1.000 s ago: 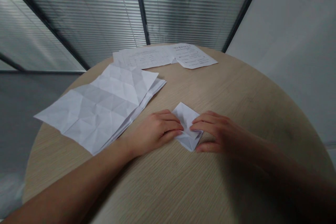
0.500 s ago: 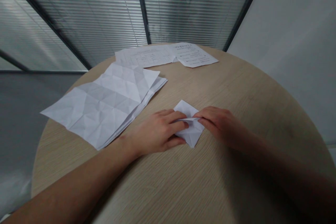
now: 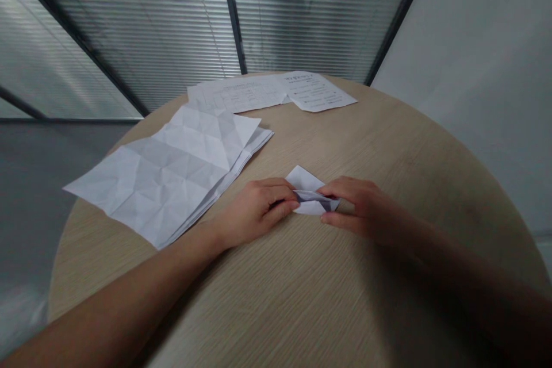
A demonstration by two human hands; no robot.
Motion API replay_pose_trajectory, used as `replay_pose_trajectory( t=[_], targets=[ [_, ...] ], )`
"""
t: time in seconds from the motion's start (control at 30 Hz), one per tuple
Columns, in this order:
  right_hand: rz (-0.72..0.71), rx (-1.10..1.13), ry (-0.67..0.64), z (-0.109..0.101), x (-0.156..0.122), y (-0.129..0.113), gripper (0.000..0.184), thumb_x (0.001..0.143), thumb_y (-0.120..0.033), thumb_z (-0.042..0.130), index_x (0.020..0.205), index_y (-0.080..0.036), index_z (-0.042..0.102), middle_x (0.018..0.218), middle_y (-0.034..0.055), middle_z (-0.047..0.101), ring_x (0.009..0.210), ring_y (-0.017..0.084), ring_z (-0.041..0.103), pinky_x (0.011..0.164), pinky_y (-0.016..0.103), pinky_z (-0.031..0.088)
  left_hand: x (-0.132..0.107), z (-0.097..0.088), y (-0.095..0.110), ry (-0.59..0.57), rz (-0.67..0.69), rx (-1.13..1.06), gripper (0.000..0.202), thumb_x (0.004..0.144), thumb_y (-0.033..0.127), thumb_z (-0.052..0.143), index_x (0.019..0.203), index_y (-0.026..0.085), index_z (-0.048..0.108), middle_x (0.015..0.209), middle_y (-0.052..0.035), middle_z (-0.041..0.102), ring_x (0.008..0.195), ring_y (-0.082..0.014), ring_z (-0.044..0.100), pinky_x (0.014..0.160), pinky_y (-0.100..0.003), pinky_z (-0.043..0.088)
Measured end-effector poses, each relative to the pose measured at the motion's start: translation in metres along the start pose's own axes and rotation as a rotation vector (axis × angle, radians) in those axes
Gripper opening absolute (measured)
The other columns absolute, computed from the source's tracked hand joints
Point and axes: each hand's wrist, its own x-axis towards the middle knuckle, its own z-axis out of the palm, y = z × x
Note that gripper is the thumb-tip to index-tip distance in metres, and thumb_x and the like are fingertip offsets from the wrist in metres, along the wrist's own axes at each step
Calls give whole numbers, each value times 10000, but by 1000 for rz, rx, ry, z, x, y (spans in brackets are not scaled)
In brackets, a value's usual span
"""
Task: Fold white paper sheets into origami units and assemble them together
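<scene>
Near the counter's (image 3: 409,144) left edge, a creased white sheet (image 3: 172,167) is lying over a paper stack (image 3: 260,140), one corner seeming to be jutting past the rim; a nudge from the left forearm (image 3: 142,293) just beside it could be sending it over. Along the far edge, printed sheets (image 3: 317,94) are resting, well apart from the hands. Well inside the right edge, the left grip (image 3: 252,207) is pinching the left corner of a small folded paper (image 3: 304,177), whose folds are gaping towards the near side. I'm seeing the right grip (image 3: 360,201) holding its right corner between thumb and fingers. If they're pulling unevenly, I'm guessing the crease is going crooked; tugging too hard could be tearing the fold.
</scene>
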Motion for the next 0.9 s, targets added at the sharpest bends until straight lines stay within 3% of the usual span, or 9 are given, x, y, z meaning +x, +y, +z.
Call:
replay_pose_trajectory(
  t=[0.17,0.3,0.37,0.47,0.63,0.77,0.9],
  targets=[
    [-53,-56,43,6,0,1,235,844,-256,686,1066,-181,683,1006,95,747,935,237,684,839,370,528,0,1,1,4,-22,14,274,998,222,417,855,164,643,900,-62,692,848,-166,646,779,-292,504],
    [-19,-58,54,5,3,-3,134,911,-226,596,992,-162,681,934,85,741,883,213,676,806,340,518,-2,3,-1,-15,40,-7,179,931,331,597,947,162,653,951,-67,692,887,-186,642,792,-303,503],
    [-5,-46,48,5,4,-5,143,923,-226,576,986,-149,679,920,88,736,877,211,674,804,335,511,-2,3,-2,-20,48,12,173,890,295,641,993,156,651,988,-74,691,914,-193,641,814,-311,503],
    [19,-12,60,3,4,-7,161,906,-254,601,1008,-154,675,938,87,736,881,211,676,808,336,509,-2,3,-3,-18,5,24,152,934,183,519,991,158,658,977,-72,694,925,-181,644,836,-310,500],
    [23,-11,44,4,3,-5,333,814,-265,706,1126,-159,651,1003,91,738,879,222,686,810,344,526,-1,2,-3,18,-61,37,161,956,203,496,939,163,650,875,-45,690,805,-157,642,738,-273,487],
    [-7,-36,97,8,2,-2,369,827,-122,607,1194,-159,620,1064,101,731,916,212,692,837,329,528,-1,0,-2,56,-70,22,196,976,248,487,875,165,633,780,-14,655,691,-126,601,658,-242,446],
    [-10,-11,113,9,3,-3,296,859,-133,566,1147,-167,624,1001,83,736,866,198,691,801,313,531,1,1,-1,84,-134,6,267,972,301,501,762,167,597,696,11,596,622,-110,546,608,-230,403]
  ],
)
